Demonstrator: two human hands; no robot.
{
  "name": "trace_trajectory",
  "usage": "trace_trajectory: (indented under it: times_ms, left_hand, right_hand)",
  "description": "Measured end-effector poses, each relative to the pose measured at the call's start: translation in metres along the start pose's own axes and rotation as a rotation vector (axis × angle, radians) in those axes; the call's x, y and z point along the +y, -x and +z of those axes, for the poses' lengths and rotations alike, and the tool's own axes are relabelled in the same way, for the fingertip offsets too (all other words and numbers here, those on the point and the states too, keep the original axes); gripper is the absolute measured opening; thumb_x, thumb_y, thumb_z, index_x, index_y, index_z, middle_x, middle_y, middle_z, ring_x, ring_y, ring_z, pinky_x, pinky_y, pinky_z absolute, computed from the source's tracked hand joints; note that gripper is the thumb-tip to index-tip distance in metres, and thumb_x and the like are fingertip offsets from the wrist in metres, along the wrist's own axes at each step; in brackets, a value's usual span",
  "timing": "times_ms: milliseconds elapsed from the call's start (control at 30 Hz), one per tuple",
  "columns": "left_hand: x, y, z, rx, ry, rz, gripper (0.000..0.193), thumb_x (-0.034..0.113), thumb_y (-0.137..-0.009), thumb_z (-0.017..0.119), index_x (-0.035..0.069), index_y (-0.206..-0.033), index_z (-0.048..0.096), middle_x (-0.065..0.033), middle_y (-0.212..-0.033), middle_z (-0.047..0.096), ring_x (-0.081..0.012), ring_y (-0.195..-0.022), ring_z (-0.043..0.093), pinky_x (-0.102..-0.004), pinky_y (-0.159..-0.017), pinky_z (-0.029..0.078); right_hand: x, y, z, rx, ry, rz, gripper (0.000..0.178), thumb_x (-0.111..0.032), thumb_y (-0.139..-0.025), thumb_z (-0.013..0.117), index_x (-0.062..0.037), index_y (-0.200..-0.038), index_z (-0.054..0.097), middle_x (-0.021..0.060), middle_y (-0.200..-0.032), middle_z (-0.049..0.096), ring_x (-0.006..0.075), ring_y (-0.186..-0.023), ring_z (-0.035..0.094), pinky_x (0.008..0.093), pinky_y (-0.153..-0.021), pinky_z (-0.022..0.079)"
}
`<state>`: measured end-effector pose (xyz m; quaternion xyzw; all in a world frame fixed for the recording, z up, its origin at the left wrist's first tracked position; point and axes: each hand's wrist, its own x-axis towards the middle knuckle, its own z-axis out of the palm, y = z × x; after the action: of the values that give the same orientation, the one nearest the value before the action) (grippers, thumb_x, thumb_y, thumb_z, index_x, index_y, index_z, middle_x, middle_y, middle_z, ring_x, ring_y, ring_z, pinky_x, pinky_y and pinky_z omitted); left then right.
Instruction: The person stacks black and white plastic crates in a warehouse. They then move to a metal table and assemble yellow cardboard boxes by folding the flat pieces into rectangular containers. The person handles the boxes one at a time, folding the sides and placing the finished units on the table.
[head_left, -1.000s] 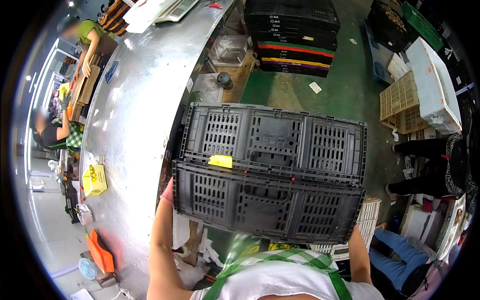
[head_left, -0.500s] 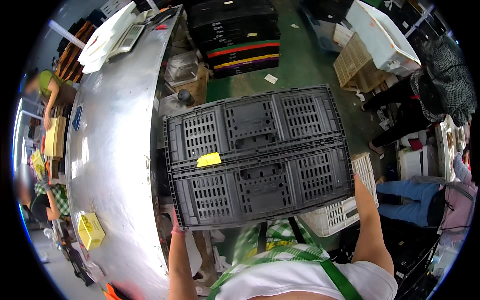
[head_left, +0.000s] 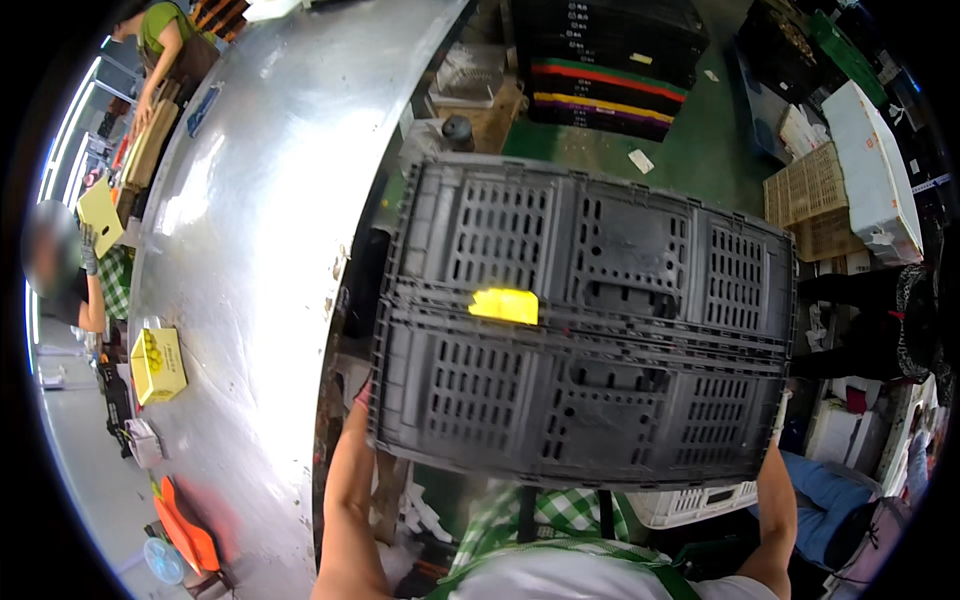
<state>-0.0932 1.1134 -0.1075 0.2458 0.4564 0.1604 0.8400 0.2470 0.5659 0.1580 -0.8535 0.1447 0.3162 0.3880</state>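
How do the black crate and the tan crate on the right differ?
Support: the black crate is held between the left hand and right hand; no hand touches the tan crate, next to a white box.
Marking: the black crate bears a yellow tag; none shows on the tan crate.
Colour: the black crate is dark, the tan crate pale.
Both have rows of openings.

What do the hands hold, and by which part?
A folded black plastic crate, left hand and right hand at its opposite short ends; exact grip hidden.
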Motion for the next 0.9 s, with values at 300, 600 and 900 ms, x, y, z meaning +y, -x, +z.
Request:
trace_trajectory:
  times_ms: [300, 600, 900]
  left_hand:
    - [0.002, 0.000, 0.003, 0.013, -0.082, -0.069, 0.040, 0.035, -0.090, 0.039, 0.008, -0.117, 0.050, -0.0082, -0.109, 0.055, -0.0209, -0.098, 0.054, -0.0349, -0.087, 0.043]
    - [-0.006, -0.030, 0.035, -0.002, -0.227, -0.118, 0.038, 0.034, -0.090, 0.040, 0.008, -0.115, 0.051, -0.0070, -0.107, 0.055, -0.0196, -0.096, 0.053, -0.0334, -0.085, 0.044]
    - [-0.029, -0.021, 0.038, 0.097, -0.239, -0.151, 0.036, 0.033, -0.090, 0.041, 0.008, -0.114, 0.051, -0.0058, -0.105, 0.055, -0.0183, -0.094, 0.053, -0.0319, -0.083, 0.044]
  right_hand:
    - [-0.032, -0.038, 0.046, -0.100, -0.053, -0.033, 0.043, -0.031, -0.091, 0.038, -0.0053, -0.125, 0.046, 0.0076, -0.116, 0.055, 0.0177, -0.102, 0.053, 0.0292, -0.090, 0.040]
    - [-0.050, -0.083, 0.050, -0.141, -0.135, -0.076, 0.043, -0.031, -0.091, 0.038, -0.0045, -0.124, 0.046, 0.0077, -0.115, 0.055, 0.0177, -0.101, 0.054, 0.0289, -0.090, 0.040]
    - [-0.061, -0.092, 0.068, -0.118, -0.140, -0.073, 0.043, -0.031, -0.091, 0.039, -0.0038, -0.124, 0.047, 0.0078, -0.114, 0.056, 0.0177, -0.100, 0.055, 0.0287, -0.089, 0.041]
